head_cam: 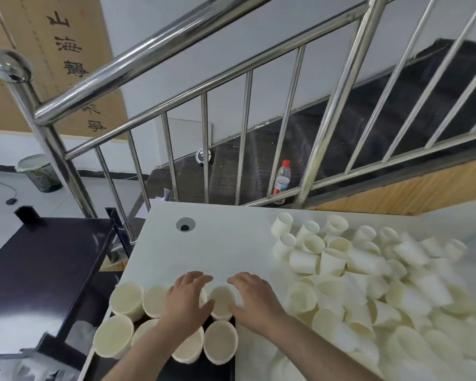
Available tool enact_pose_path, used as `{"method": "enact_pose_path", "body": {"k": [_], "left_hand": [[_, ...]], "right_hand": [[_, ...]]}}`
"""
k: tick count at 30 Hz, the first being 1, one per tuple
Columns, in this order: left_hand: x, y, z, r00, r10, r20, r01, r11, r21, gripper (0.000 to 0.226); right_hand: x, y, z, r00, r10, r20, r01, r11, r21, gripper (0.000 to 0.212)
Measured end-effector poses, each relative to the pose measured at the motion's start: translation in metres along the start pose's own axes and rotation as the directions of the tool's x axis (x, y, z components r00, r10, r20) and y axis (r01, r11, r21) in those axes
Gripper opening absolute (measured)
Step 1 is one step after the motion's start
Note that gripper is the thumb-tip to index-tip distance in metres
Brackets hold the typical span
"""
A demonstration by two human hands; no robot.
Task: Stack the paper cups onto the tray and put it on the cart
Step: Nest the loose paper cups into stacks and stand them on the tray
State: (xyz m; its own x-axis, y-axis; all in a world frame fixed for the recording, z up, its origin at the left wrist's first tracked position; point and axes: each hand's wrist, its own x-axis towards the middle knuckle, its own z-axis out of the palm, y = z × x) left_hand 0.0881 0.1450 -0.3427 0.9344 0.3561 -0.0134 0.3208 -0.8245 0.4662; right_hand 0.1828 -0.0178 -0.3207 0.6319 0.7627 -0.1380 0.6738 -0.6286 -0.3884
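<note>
2 hands, left [188,299] and right [254,299], fingers relaxed on upright cups [222,302]; bottle [282,177] label perhaps unreadable.

Cream paper cups [222,301]: upright rows on dark tray [226,369] at tabletop's left edge; loose pile [368,284] rightward.

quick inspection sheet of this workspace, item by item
surface: white table with a round hole near its far edge
job's things: upright paper cups in rows on a dark tray; loose cup pile to the right; dark cart to the left
clutter: nothing seen on the table
hands: left hand and right hand flank one cup in the far row, fingers loosely curved
cables: cord on the floor
surroundings: steel stair railing, bottle, bin
</note>
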Motion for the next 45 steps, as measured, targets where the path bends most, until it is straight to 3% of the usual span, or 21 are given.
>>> {"method": "enact_pose_path", "body": {"k": [7,12,20,26,39,45], "left_hand": [[-0.002,0.053,0.03,0.998,0.052,0.044,-0.051,0.998,-0.025,0.061],[-0.012,0.075,0.048,0.999,0.032,0.033,-0.029,0.995,-0.094,0.079],[-0.022,0.085,0.051,0.999,0.004,0.053,0.002,0.993,-0.118,0.057],[-0.003,0.076,0.049,0.997,0.056,0.048,-0.049,0.987,-0.15,0.074],[0.023,0.066,0.055,0.993,0.112,0.02,-0.108,0.982,-0.154,0.068],[0.026,0.066,0.056,0.994,0.114,0.005,-0.111,0.979,-0.168,0.068]], "right_hand": [[-0.04,0.077,-0.02,0.996,0.091,-0.012,-0.091,0.995,-0.051,0.053],[-0.048,0.112,-0.026,0.989,0.14,0.052,-0.126,0.969,-0.211,0.053],[-0.043,0.129,-0.025,0.986,0.125,0.108,-0.07,0.908,-0.414,0.048],[-0.027,0.123,-0.027,0.977,0.146,0.153,-0.043,0.845,-0.534,0.051],[-0.005,0.122,-0.022,0.961,0.221,0.164,-0.093,0.824,-0.559,0.055],[0.0,0.111,-0.02,0.977,0.171,0.128,-0.09,0.873,-0.479,0.056]]}}
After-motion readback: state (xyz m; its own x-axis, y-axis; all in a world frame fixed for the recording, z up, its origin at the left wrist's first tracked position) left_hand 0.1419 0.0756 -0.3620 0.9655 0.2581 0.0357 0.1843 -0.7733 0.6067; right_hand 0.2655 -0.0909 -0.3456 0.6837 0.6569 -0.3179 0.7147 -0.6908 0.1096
